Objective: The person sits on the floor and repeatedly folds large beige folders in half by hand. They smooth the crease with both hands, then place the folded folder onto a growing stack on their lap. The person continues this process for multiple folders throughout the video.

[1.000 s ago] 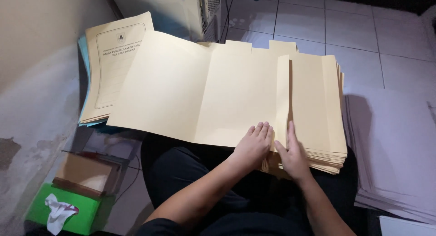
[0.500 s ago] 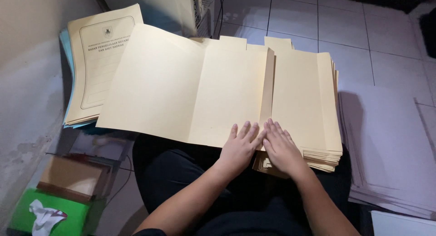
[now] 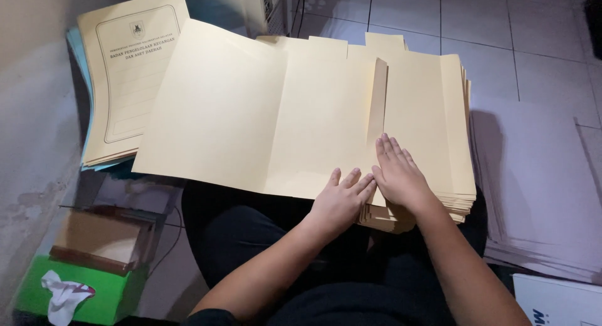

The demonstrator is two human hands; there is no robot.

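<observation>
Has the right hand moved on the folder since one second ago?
Yes. The right hand now lies flat with fingers further up the cream folder, beside its raised flap, away from the near edge.

The 1 head-worn view looks steeply down, close over the lap, facing roughly toward the tiled floor (image 3: 476,44) ahead.

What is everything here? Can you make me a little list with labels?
left hand: flat on the open folder, near its bottom edge
right hand: flat on the folded flap, beside the left hand
folder: cream, spread open on a stack of the same kind
left side: printed folders by the wall
bottom left: green tissue box, brown box on it
right side: pale sheets on the floor
</observation>
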